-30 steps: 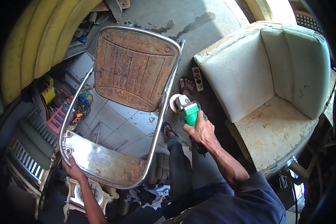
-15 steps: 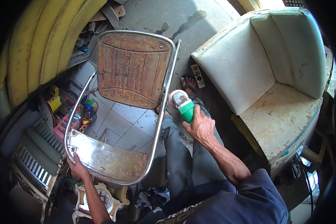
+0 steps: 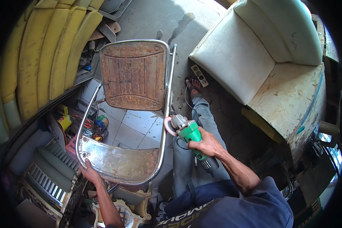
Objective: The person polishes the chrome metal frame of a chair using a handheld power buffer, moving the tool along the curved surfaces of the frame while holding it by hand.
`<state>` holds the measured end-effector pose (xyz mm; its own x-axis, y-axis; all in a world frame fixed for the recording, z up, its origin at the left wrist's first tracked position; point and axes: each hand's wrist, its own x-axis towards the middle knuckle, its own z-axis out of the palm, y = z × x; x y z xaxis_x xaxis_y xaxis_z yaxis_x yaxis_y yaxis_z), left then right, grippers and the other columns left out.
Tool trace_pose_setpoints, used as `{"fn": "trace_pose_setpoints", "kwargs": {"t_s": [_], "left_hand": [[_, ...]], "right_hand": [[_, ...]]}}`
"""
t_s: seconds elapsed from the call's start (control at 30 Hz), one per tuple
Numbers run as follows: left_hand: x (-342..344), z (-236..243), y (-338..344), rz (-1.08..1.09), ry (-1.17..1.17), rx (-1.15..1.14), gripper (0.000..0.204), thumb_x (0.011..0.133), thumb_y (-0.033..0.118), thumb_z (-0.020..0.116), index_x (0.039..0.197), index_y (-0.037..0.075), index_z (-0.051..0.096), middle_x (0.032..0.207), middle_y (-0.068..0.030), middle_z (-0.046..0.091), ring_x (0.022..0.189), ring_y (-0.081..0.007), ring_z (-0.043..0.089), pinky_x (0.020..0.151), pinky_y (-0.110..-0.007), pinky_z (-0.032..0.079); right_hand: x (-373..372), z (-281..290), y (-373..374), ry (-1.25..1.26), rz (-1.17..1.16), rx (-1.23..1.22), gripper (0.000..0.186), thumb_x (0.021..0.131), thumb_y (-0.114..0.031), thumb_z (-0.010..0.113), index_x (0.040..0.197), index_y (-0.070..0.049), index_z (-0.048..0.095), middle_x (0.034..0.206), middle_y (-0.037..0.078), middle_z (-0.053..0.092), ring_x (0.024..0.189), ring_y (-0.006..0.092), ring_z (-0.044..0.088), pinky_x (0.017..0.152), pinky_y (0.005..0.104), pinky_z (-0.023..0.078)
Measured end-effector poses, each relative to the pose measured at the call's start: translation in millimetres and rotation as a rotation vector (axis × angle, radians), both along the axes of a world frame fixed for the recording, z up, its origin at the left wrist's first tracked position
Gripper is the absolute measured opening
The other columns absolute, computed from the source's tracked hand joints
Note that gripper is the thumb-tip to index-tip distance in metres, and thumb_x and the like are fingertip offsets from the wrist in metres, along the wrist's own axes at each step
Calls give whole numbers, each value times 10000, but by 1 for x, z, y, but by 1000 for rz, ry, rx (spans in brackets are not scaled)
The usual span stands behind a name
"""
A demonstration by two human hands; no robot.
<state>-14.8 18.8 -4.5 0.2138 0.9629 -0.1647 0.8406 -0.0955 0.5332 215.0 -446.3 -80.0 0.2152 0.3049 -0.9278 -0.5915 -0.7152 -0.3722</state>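
Note:
A folding metal chair (image 3: 133,72) with chrome tubes, a rusty seat and a shinier, stained curved backrest (image 3: 114,155) stands tilted in front of me. My left hand (image 3: 92,173) grips the lower left corner of its frame. In my right hand (image 3: 205,142) is a green angle grinder (image 3: 190,135), its pale disc (image 3: 170,126) right beside the chair's right tube; I cannot tell whether they touch. A thin cable runs behind the tool toward a power strip (image 3: 199,75) on the floor by my foot.
A cream upholstered seat (image 3: 239,57) with worn board stands right. Yellow foam cushions (image 3: 38,49) fill the upper left, above assorted tools and cans (image 3: 64,121). Slatted chair frames (image 3: 49,178) lie lower left, an ornate cream piece (image 3: 136,216) at the bottom. Tiled floor (image 3: 136,127) shows through the chair.
My right hand has brought the grinder down and left, nearer the chair's tube. My left hand keeps its grip. The surroundings and chair have shifted in view.

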Motion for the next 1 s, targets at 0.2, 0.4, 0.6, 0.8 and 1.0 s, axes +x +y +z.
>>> {"fn": "trace_pose_setpoints", "kwargs": {"t_s": [0.2, 0.4, 0.6, 0.8, 1.0], "left_hand": [[3, -4, 3, -21, -4, -7, 422, 1025, 139, 638, 1402, -36, 561, 1261, -157, 669, 1098, -246, 637, 1001, -377, 476], [1, 0, 1, -28, 58, 35, 458, 1019, 109, 622, 1440, -53, 537, 1323, -161, 645, 1148, -261, 623, 1032, -386, 461], [11, 5, -4, -20, 146, 66, 481, 1026, 178, 634, 1441, -49, 548, 1303, -169, 663, 1136, -265, 633, 1021, -388, 466], [28, 5, -9, 44, 188, 29, 483, 1026, 150, 608, 1467, -34, 532, 1367, -173, 643, 1169, -286, 629, 1031, -410, 469], [21, 10, -11, 3, 292, 97, 461, 1032, 179, 622, 1437, -30, 552, 1331, -177, 657, 1151, -290, 635, 1015, -410, 470]], "right_hand": [[56, -51, 24, -140, 113, -69, 862, 708, -540, 743, 1283, 78, 573, 1044, 312, 727, 987, 437, 729, 905, 485, 553], [66, -26, 26, -92, 284, -8, 879, 705, -549, 729, 1270, 99, 548, 1028, 337, 720, 1010, 478, 717, 917, 506, 543], [84, -60, 27, -61, 208, -96, 869, 718, -531, 732, 1297, 95, 568, 1077, 329, 721, 1029, 453, 722, 950, 498, 541], [134, -118, 33, -24, 156, -72, 874, 700, -562, 739, 1290, 74, 626, 1188, 298, 721, 1091, 422, 717, 965, 471, 542], [141, -118, 35, -144, 426, -173, 940, 727, -549, 730, 1367, 106, 520, 1169, 340, 714, 1099, 459, 715, 980, 500, 541]]}}
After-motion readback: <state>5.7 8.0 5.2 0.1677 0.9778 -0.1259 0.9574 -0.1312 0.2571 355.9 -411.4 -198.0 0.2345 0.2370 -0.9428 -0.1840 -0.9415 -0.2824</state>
